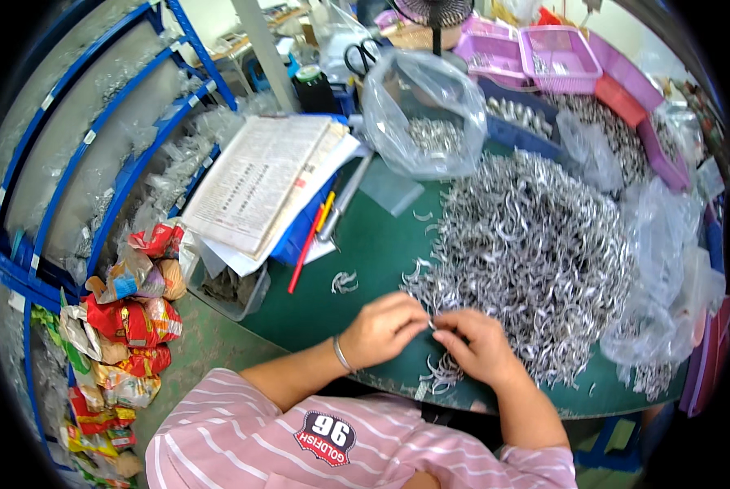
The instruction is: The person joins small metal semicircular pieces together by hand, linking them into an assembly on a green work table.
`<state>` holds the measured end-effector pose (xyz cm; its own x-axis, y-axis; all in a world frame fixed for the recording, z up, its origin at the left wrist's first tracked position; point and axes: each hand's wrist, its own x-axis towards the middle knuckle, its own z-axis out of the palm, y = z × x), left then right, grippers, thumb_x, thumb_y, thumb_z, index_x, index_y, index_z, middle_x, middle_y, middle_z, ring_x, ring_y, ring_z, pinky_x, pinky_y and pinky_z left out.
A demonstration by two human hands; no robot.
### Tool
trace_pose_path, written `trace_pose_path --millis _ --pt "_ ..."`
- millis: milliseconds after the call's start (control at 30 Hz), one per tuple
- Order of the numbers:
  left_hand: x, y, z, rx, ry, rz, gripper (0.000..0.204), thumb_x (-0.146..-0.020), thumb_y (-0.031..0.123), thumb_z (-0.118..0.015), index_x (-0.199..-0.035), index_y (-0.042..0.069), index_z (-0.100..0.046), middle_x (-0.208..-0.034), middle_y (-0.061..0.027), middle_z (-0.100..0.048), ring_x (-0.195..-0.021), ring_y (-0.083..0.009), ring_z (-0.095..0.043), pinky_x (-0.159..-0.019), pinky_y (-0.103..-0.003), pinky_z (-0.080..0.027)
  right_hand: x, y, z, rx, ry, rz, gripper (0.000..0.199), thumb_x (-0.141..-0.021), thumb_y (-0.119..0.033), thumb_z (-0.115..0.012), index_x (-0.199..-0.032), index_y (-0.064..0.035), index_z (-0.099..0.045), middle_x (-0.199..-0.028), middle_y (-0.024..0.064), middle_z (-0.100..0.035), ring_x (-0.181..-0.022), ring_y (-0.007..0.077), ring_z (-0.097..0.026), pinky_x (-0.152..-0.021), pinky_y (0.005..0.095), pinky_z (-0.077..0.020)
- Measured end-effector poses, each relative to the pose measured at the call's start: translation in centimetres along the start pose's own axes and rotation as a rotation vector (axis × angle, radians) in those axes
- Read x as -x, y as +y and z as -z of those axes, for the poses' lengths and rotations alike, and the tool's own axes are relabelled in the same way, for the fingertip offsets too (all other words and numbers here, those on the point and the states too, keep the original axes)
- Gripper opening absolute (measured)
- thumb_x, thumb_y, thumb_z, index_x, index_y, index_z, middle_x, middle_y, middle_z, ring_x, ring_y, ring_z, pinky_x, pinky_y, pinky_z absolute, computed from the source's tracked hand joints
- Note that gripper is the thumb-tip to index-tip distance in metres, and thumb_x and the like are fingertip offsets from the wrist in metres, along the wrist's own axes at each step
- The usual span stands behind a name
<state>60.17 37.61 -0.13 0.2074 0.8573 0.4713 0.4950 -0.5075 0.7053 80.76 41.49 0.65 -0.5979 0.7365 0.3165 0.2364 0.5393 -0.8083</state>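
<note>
A green surface (381,244) fills the middle of the frame, seen from above, and most of its right half is buried under a large heap of small curved silver metal pieces (536,244). Blue metal shelving (96,138) runs down the left side of the frame, stacked with clear bags. At the top centre a clear plastic bag (422,106) stands open with more of the silver pieces inside, and crumpled clear bags (666,269) lie along the right edge. Pink and purple plastic baskets (544,53) sit in the upper right corner. To the upper left of centre, a sheaf of printed papers (259,179) rests on a blue tray, with a red pen (304,257) lying just beside it. A pile of colourful snack wrappers (129,326) spills down the lower left. At the bottom edge the person's pink striped shirt (243,440) shows, with both forearms reaching up from it. The left hand (381,330) (a thin bracelet circles its wrist) and the right hand (479,346) meet just below the centre of the frame, at the near edge of the heap. Their fingers are pinched together around a small metal piece (433,324), held between the two hands just above the surface; its exact shape is too small to tell. A few loose pieces (345,282) lie apart on the bare green, above the left hand.
</note>
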Motion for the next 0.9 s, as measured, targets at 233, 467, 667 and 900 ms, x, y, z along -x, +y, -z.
trace_pose_path --millis 233,467,667,900 --pt "0.3 -0.6 -1.2 0.291 0.016 0.143 0.01 -0.083 0.007 -0.072 -0.09 0.002 -0.068 -0.084 -0.007 -0.065 -0.072 -0.0167 -0.063 -0.062 -0.027 -0.049 0.2 -0.1 0.1 -0.016 0.012 -0.014 0.009 -0.082 -0.004 -0.07 -0.088 -0.0001 -0.067 -0.079 0.0128 -0.066 -0.069 0.0257 -0.065 -0.06 0.0321 -0.0509" --pt "0.4 -0.9 -1.1 0.406 0.014 0.155 0.008 -0.084 0.006 -0.07 -0.09 0.001 -0.068 -0.085 -0.0061 -0.066 -0.075 -0.0139 -0.063 -0.065 -0.026 -0.049 0.4 0.2 -0.4 -0.044 0.023 -0.106 0.01 -0.082 -0.004 -0.071 -0.091 -0.0011 -0.067 -0.078 0.0119 -0.067 -0.066 0.0223 -0.065 -0.06 0.0309 -0.0508" --pt "1.1 -1.7 -1.5 0.371 0.062 0.214 0.008 -0.083 0.008 -0.072 -0.087 0.003 -0.068 -0.082 -0.006 -0.065 -0.069 -0.014 -0.061 -0.062 -0.026 -0.048 0.2 1.0 -0.8 -0.064 0.036 -0.106 0.011 -0.083 -0.005 -0.069 -0.093 -0.0012 -0.068 -0.085 0.015 -0.069 -0.073 0.0267 -0.068 -0.066 0.0327 -0.0533" --pt "0.9 -1.5 -1.2 0.501 -0.024 0.243 0.012 -0.082 -0.006 -0.07 -0.093 -0.004 -0.065 -0.092 -0.0083 -0.063 -0.08 -0.0117 -0.061 -0.068 -0.023 -0.05 -0.3 1.0 -0.4 -0.019 0.098 0.124 0.014 -0.079 0.002 -0.07 -0.091 -0.0013 -0.066 -0.09 0.0125 -0.067 -0.08 0.0273 -0.066 -0.068 0.033 -0.0525"
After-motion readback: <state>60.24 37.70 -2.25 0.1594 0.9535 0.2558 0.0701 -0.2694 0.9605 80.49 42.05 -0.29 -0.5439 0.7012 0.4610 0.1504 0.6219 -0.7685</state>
